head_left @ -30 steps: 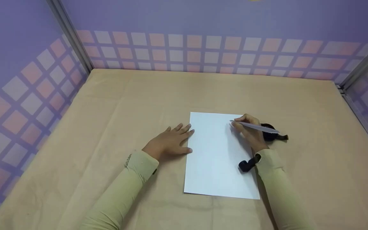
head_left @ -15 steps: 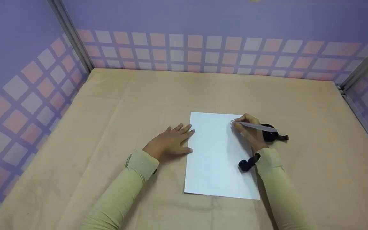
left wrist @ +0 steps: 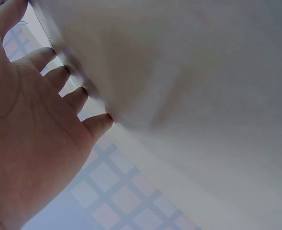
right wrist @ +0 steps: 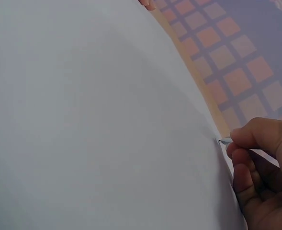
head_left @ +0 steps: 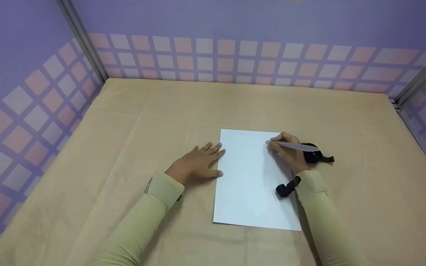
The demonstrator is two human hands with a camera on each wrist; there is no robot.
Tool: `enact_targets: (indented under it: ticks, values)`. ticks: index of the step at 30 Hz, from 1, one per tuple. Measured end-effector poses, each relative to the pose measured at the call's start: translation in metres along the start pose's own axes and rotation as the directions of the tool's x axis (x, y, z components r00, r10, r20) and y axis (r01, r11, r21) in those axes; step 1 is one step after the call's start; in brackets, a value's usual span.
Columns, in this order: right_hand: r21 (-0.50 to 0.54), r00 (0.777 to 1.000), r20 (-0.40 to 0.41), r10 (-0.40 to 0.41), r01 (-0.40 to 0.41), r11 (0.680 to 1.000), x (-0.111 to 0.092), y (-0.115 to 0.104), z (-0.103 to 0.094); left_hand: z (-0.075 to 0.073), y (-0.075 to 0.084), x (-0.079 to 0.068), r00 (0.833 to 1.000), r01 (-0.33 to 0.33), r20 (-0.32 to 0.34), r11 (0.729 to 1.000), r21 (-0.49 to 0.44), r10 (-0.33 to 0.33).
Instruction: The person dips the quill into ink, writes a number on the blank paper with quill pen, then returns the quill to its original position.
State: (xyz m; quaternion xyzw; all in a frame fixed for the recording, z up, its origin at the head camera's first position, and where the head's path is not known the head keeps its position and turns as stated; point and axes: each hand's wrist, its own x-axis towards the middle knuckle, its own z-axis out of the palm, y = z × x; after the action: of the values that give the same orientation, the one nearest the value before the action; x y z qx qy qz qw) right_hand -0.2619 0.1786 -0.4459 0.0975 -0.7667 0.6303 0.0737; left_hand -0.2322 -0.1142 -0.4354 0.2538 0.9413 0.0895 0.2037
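Observation:
A white sheet of paper (head_left: 250, 184) lies on the table; its visible surface looks blank. My left hand (head_left: 198, 164) rests at its left edge, with fingers spread and the thumb and fingertips touching the paper. In the left wrist view the left hand's fingers (left wrist: 76, 100) reach the paper's edge. Near the sheet's upper right corner my right hand (head_left: 288, 149) pinches a pale, slim pen (head_left: 298, 146) between thumb and fingers. The right wrist view shows the pen's tip (right wrist: 223, 141) at the paper; whether it touches is hard to tell.
A black round object with a short tail (head_left: 312, 155) lies just right of the right hand. A small black device (head_left: 285, 189) sits at the right wrist, over the paper. Beige cloth (head_left: 154, 111) covers the table, and tiled-pattern walls (head_left: 235, 61) bound it.
The pen's rear end has swung slightly to the left, and its tip has shifted only a little. My left hand and the paper stay in place.

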Motion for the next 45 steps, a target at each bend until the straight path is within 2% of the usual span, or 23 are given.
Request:
enact_targets:
  ticks: [7, 13, 21, 29, 36, 41, 45]
  values:
    - [0.004, 1.000, 0.016, -0.022, 0.022, 1.000, 0.001, 0.001, 0.001, -0.001, -0.001, 0.000, 1.000, -0.004, 0.016, 1.000, -0.014, 0.004]
    - [-0.076, 1.000, 0.010, 0.012, -0.011, 0.997, 0.003, -0.002, 0.003, -0.002, -0.001, -0.001, 1.000, -0.008, 0.019, 1.000, -0.004, 0.008]
    - [-0.132, 0.999, 0.030, 0.034, -0.030, 0.991, 0.014, 0.023, 0.000, -0.001, -0.001, -0.002, 1.000, -0.006, 0.008, 1.000, -0.001, 0.006]
    - [-0.184, 0.994, 0.043, 0.097, -0.088, 0.979, 0.016, 0.022, 0.001, -0.002, 0.000, -0.001, 1.000, 0.000, 0.007, 1.000, -0.010, 0.000]
    - [-0.110, 0.997, 0.072, 0.031, -0.023, 0.994, 0.011, 0.010, 0.005, -0.001, 0.000, -0.002, 1.000, 0.004, 0.010, 1.000, -0.002, -0.004]
    - [-0.073, 0.997, 0.070, 0.033, -0.027, 0.997, 0.005, -0.006, 0.007, -0.001, 0.000, -0.002, 1.000, 0.002, 0.003, 1.000, 0.002, -0.002]
    - [-0.071, 0.998, 0.062, 0.021, -0.016, 0.997, 0.003, -0.008, 0.009, -0.001, 0.001, -0.002, 1.000, 0.001, -0.005, 1.000, 0.003, -0.001]
